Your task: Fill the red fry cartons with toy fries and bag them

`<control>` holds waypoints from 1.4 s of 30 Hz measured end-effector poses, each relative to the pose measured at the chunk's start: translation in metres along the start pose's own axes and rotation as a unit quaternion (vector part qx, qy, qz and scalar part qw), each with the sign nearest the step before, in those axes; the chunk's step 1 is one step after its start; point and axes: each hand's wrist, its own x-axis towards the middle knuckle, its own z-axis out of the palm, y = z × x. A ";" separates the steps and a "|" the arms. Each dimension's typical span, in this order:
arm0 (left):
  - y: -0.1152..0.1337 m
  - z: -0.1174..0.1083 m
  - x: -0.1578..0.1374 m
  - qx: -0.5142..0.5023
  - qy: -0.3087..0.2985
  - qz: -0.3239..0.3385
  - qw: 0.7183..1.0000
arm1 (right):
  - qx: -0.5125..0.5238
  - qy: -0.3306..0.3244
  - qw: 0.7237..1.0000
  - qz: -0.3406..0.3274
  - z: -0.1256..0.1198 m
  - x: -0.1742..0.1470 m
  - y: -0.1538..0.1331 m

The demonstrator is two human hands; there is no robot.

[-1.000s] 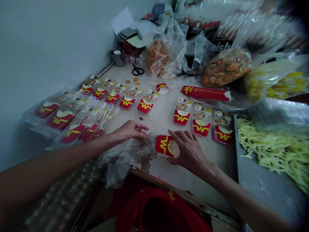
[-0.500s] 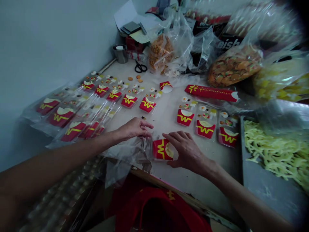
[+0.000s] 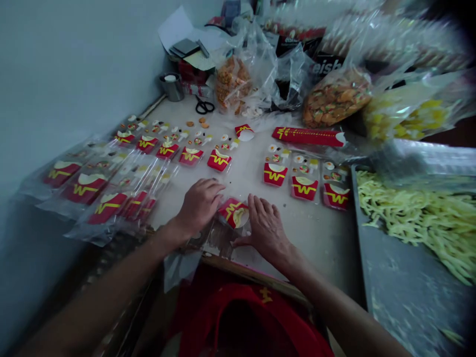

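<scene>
A red fries carton (image 3: 229, 213) with a yellow W and a pale piece at its mouth lies tilted on the table between my hands. Clear plastic bag film (image 3: 217, 237) spreads around its lower left. My left hand (image 3: 197, 206) is closed at the carton's left, fingers bent together on the edge of the film; the fingertips are partly hidden. On the other side, my right hand (image 3: 268, 225) rests with fingers stretched and thumb apart, touching the packet's right end.
Packed red cartons (image 3: 219, 160) stand in rows left and right. A grey tray (image 3: 386, 277) of pale yellow strips (image 3: 409, 218) borders the right. Behind are black scissors (image 3: 204, 105), a metal cup (image 3: 173, 88), a long red carton strip (image 3: 308, 136) and bags of orange pieces (image 3: 336, 99).
The carton has turned and shifted away from the table's front edge. My left hand has come down beside it with fingers closing, while my right hand has flattened along its right end.
</scene>
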 end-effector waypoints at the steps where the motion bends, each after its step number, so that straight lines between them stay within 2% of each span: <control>1: 0.006 0.002 -0.013 0.010 0.017 -0.009 1.000 | -0.011 0.000 1.000 0.005 -0.002 -0.003 0.001; 4: 0.021 0.012 -0.036 0.029 -0.004 -0.023 0.999 | -0.033 -0.039 0.998 0.023 -0.013 -0.010 0.006; 7: 0.027 0.019 -0.035 0.059 -0.051 -0.002 0.997 | -0.040 -0.076 0.995 0.047 -0.019 -0.020 0.009; 10: 0.027 0.020 -0.024 0.104 -0.101 0.031 0.989 | -0.032 -0.062 0.994 0.078 -0.012 -0.034 0.010; 14: 0.035 0.022 -0.017 0.133 -0.136 0.020 0.981 | 0.011 -0.030 0.991 0.131 0.003 -0.047 0.008; 16: 0.045 0.027 -0.020 0.110 -0.104 0.014 0.988 | 0.031 -0.007 0.990 0.136 0.004 -0.046 0.005; 19: 0.062 0.034 -0.029 0.022 -0.008 0.045 0.999 | 0.064 0.041 0.991 0.111 -0.002 -0.038 0.001; 22: 0.067 0.032 -0.036 -0.058 0.092 0.019 0.994 | 0.175 0.101 0.975 0.094 -0.006 -0.033 0.005; 23: 0.065 0.030 -0.036 -0.074 0.119 -0.008 0.990 | 0.250 0.111 0.956 0.110 -0.006 -0.034 0.009; 24: 0.061 0.028 -0.035 -0.088 0.137 -0.036 0.986 | 0.346 0.100 0.923 0.136 -0.004 -0.035 0.013; 25: 0.057 0.026 -0.033 -0.104 0.145 -0.059 0.982 | 0.454 0.066 0.873 0.163 -0.002 -0.037 0.018; 27: 0.049 0.022 -0.029 -0.138 0.138 -0.086 0.977 | 0.653 -0.027 0.729 0.202 0.004 -0.041 0.024; 28: 0.046 0.022 -0.027 -0.153 0.132 -0.091 0.975 | 0.723 -0.062 0.655 0.210 0.008 -0.042 0.026; 29: 0.046 0.022 -0.025 -0.165 0.133 -0.093 0.973 | 0.770 -0.078 0.595 0.216 0.011 -0.043 0.025; 30: 0.048 0.022 -0.024 -0.175 0.137 -0.091 0.971 | 0.798 -0.075 0.554 0.224 0.014 -0.042 0.024; 31: 0.052 0.024 -0.025 -0.183 0.144 -0.088 0.969 | 0.812 -0.061 0.530 0.235 0.017 -0.041 0.021; 33: 0.066 0.028 -0.029 -0.209 0.142 -0.082 0.964 | 0.816 -0.042 0.521 0.246 0.020 -0.035 0.013; 37: 0.092 0.032 -0.046 -0.236 0.110 -0.040 0.965 | 0.814 -0.034 0.535 0.224 0.019 -0.024 0.006; 40: 0.082 0.014 -0.052 -0.186 0.119 0.033 0.975 | 0.798 -0.053 0.575 0.175 0.007 -0.024 0.019; 42: 0.066 -0.013 -0.049 -0.099 0.076 0.088 0.988 | 0.778 -0.085 0.603 0.153 -0.006 -0.026 0.033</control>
